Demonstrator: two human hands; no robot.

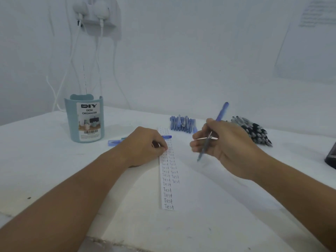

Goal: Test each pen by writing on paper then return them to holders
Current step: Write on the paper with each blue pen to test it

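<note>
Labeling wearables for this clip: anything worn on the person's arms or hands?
Nothing visible. Both forearms are bare, with no sleeves in frame. The left hand and right hand show no gloves, watch, bracelets or rings; fingers are partly hidden, so small rings can't be excluded.

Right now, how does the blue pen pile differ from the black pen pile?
The blue pile lies near the strip's far end; the black pile lies further right, past the right hand. The blue pile looks smaller and tidier; the black pile is larger and fans toward the right. Both lie loose on the table.
</note>
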